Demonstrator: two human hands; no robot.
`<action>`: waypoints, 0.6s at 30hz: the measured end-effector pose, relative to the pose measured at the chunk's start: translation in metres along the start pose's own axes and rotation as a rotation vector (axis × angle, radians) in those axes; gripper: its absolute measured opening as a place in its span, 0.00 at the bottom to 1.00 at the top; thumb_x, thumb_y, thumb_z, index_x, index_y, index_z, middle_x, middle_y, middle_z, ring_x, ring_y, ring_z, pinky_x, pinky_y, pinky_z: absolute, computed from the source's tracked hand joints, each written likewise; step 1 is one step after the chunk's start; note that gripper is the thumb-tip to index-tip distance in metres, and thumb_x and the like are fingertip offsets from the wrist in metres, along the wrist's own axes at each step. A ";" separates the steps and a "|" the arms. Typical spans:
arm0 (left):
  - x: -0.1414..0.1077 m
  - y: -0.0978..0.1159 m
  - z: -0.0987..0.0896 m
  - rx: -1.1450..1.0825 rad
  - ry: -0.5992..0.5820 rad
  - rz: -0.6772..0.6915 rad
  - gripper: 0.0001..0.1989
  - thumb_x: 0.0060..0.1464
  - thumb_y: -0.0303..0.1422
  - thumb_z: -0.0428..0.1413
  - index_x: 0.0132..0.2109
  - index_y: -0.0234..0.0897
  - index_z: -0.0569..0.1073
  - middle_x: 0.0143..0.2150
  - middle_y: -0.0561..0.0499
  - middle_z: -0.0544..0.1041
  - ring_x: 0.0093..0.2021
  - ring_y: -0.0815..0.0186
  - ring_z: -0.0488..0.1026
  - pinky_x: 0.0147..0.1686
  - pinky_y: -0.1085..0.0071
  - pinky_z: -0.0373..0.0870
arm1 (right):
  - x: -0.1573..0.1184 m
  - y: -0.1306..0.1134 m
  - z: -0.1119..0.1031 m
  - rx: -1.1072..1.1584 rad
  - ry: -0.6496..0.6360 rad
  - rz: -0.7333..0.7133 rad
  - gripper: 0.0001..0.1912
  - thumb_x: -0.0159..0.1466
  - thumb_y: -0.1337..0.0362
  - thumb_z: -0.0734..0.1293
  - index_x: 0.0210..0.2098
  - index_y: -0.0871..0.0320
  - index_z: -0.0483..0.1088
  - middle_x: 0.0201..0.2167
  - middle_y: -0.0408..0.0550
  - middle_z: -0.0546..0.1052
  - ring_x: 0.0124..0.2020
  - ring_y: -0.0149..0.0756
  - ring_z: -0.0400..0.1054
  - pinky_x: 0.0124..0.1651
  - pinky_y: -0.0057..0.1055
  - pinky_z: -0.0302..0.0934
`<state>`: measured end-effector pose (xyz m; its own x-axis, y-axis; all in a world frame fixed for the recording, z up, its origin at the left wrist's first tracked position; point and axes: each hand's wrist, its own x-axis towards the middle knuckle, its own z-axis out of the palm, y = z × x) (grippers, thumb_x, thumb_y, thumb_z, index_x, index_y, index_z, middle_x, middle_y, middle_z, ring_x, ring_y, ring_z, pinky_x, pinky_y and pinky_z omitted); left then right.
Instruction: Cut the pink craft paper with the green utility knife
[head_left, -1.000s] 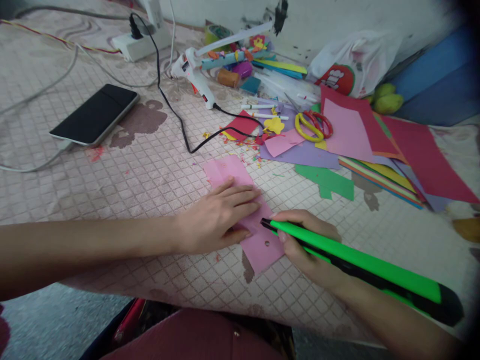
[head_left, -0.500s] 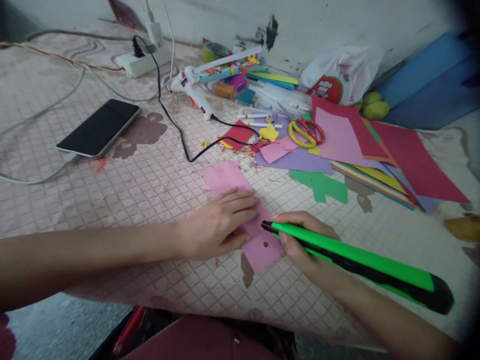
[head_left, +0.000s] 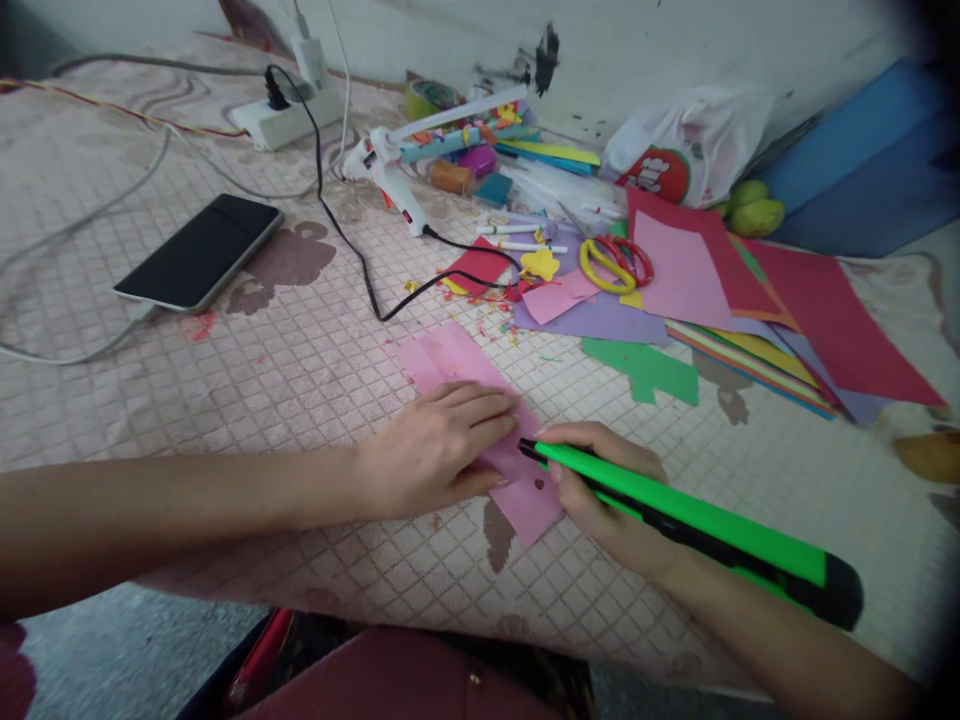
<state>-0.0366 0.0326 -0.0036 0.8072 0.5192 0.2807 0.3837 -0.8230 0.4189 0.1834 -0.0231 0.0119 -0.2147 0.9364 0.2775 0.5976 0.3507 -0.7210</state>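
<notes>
A strip of pink paper (head_left: 469, 355) lies slantwise on the patterned tablecloth, with a small dark spot near its lower end. My left hand (head_left: 442, 445) rests flat across its middle, fingers stretched out and holding nothing. In my right hand (head_left: 600, 480) is a green and black utility knife (head_left: 697, 510), gripped near its front end. Its dark tip points at the paper, just right of my left fingertips. Whether a blade touches the paper I cannot tell.
Behind lie scissors (head_left: 607, 265), coloured paper sheets (head_left: 832, 310), a green paper piece (head_left: 645, 370) and a white glue gun (head_left: 394, 185) with its black cord. A phone (head_left: 199, 252) charges at left, near a power strip (head_left: 289, 120). A plastic bag (head_left: 690, 140) stands at the back.
My right hand has shifted slightly left with the utility knife, and the knife's rear end has swung left. My left hand stays on the pink paper, which has turned slightly.
</notes>
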 end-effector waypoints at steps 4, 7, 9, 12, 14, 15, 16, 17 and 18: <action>0.000 0.001 -0.001 0.017 -0.012 -0.001 0.24 0.60 0.41 0.56 0.59 0.30 0.68 0.61 0.38 0.69 0.62 0.53 0.66 0.61 0.55 0.62 | 0.002 -0.002 0.001 0.000 0.012 0.006 0.09 0.60 0.68 0.64 0.40 0.54 0.72 0.32 0.41 0.79 0.29 0.29 0.73 0.32 0.26 0.68; 0.000 0.001 -0.001 0.024 -0.012 0.001 0.25 0.61 0.41 0.56 0.59 0.29 0.68 0.61 0.38 0.69 0.61 0.53 0.66 0.61 0.54 0.62 | 0.003 -0.003 0.001 0.001 -0.002 0.002 0.10 0.60 0.68 0.64 0.40 0.54 0.72 0.31 0.41 0.79 0.29 0.29 0.73 0.31 0.25 0.68; 0.000 0.001 0.000 0.024 -0.009 0.006 0.24 0.61 0.41 0.56 0.58 0.29 0.68 0.61 0.38 0.69 0.61 0.53 0.66 0.61 0.55 0.62 | 0.002 -0.001 0.000 -0.004 0.007 0.002 0.09 0.60 0.67 0.64 0.41 0.54 0.72 0.32 0.41 0.79 0.30 0.29 0.73 0.33 0.26 0.68; 0.000 0.000 0.001 0.022 0.000 0.009 0.24 0.61 0.41 0.55 0.58 0.30 0.68 0.61 0.38 0.69 0.61 0.53 0.66 0.61 0.55 0.62 | 0.000 0.001 0.000 -0.012 -0.006 0.012 0.10 0.61 0.65 0.65 0.42 0.54 0.72 0.35 0.42 0.79 0.33 0.30 0.74 0.36 0.28 0.69; -0.001 0.000 0.001 0.019 0.004 0.007 0.23 0.61 0.41 0.55 0.58 0.30 0.68 0.61 0.38 0.69 0.61 0.53 0.66 0.61 0.54 0.62 | 0.000 0.001 0.000 -0.011 -0.013 0.014 0.10 0.61 0.65 0.65 0.42 0.54 0.72 0.35 0.43 0.79 0.33 0.31 0.74 0.37 0.28 0.69; 0.000 0.000 0.001 0.020 0.002 0.006 0.23 0.61 0.41 0.55 0.58 0.30 0.68 0.61 0.38 0.69 0.61 0.53 0.66 0.61 0.54 0.62 | 0.001 0.000 0.001 -0.009 -0.004 0.014 0.09 0.61 0.65 0.65 0.42 0.54 0.72 0.34 0.43 0.79 0.32 0.30 0.73 0.36 0.28 0.69; 0.000 0.000 0.001 0.022 -0.003 0.004 0.24 0.61 0.41 0.55 0.58 0.30 0.68 0.61 0.38 0.69 0.61 0.53 0.66 0.61 0.54 0.62 | 0.001 -0.001 0.002 -0.008 0.006 0.013 0.09 0.61 0.66 0.64 0.41 0.54 0.72 0.34 0.43 0.79 0.32 0.30 0.73 0.35 0.27 0.68; 0.000 0.000 0.001 0.025 -0.008 0.003 0.24 0.61 0.41 0.56 0.58 0.31 0.68 0.61 0.38 0.69 0.61 0.53 0.66 0.61 0.54 0.62 | 0.002 -0.002 0.002 -0.007 0.020 0.008 0.09 0.61 0.66 0.64 0.41 0.54 0.73 0.32 0.42 0.79 0.31 0.29 0.73 0.34 0.26 0.68; 0.000 0.000 0.000 0.028 -0.012 0.001 0.24 0.61 0.41 0.56 0.58 0.31 0.68 0.61 0.39 0.69 0.61 0.53 0.66 0.61 0.54 0.62 | 0.003 -0.003 0.003 -0.009 0.030 0.003 0.09 0.60 0.67 0.64 0.40 0.55 0.73 0.31 0.42 0.79 0.29 0.28 0.73 0.33 0.25 0.68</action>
<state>-0.0365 0.0322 -0.0041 0.8129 0.5160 0.2702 0.3954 -0.8295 0.3946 0.1790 -0.0213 0.0129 -0.1895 0.9368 0.2941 0.6050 0.3473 -0.7165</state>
